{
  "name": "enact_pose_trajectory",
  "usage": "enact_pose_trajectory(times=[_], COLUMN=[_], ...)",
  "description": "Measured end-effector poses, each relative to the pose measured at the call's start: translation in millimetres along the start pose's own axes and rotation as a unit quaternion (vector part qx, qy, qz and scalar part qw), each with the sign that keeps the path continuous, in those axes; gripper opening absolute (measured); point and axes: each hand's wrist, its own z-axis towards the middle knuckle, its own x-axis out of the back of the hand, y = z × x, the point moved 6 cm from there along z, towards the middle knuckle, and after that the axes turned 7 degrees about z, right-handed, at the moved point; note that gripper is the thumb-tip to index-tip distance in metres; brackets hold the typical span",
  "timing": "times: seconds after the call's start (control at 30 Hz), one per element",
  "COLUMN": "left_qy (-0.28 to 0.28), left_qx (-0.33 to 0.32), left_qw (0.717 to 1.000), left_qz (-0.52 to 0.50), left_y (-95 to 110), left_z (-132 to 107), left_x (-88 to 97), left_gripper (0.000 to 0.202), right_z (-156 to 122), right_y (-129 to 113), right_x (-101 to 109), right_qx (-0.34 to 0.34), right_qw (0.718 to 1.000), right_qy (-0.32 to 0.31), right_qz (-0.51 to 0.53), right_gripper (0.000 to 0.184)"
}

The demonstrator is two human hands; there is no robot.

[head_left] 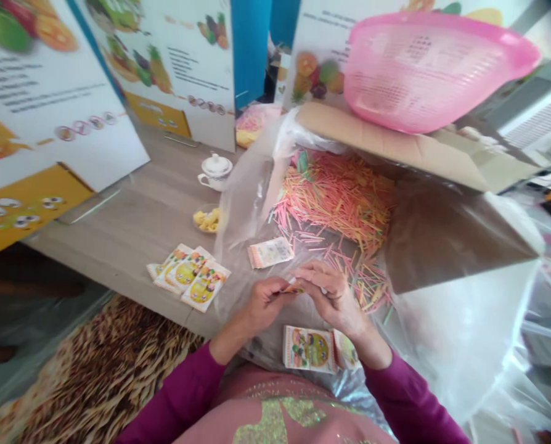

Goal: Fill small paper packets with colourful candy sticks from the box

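Note:
Both my hands meet in front of me over the plastic-covered table. My left hand (265, 303) pinches one end of a small printed packet (294, 287), and my right hand (331, 296) closes on its other end, its fingers partly hiding it. Just beyond them lies a packet (270, 252) on the clear plastic. Nearer my body is a stack of printed packets (309, 349), with another packet (346, 350) beside it under my right forearm. Past my hands, a heap of thin pink, yellow and green sticks (340, 197) spills from an open plastic-lined carton.
Several packets (190, 274) fan out at the table's left edge. Behind them stand a dish of yellow pieces (207, 219) and a lidded white cup (216, 171). A pink basket (423, 74) rests on the carton flap (395, 139). Large fruit-printed boxes (183, 80) stand behind.

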Motion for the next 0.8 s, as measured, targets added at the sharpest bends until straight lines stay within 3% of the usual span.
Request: enact_pose_trajectory(times=[0.2, 0.33, 0.5, 0.67, 0.8], left_qy=[0.024, 0.030, 0.032, 0.034, 0.049], left_qx=[0.036, 0.031, 0.018, 0.039, -0.009], left_qw=[0.998, 0.996, 0.994, 0.989, 0.997], left_qz=[-0.053, -0.072, -0.098, -0.139, -0.066], left_y=[6, 9, 8, 7, 16], left_z=[-9, -11, -8, -8, -8], left_x=[2.3, 10.6, 17.5, 18.3, 20.0], left_gripper=[0.041, 0.040, 0.039, 0.039, 0.036], right_z=[-2, 3, 8, -2, -8], right_y=[-4, -16, -19, -8, -6], right_x=[4, -4, -15, -4, -15], right_qx=[0.023, 0.063, 0.065, 0.003, 0.011], right_qw=[0.995, 0.994, 0.992, 0.998, 0.999], right_qy=[0.085, 0.039, -0.060, -0.021, -0.008], right_qz=[-0.044, -0.079, -0.084, -0.054, -0.049], right_gripper=[0.014, 0.018, 0.025, 0.048, 0.017])
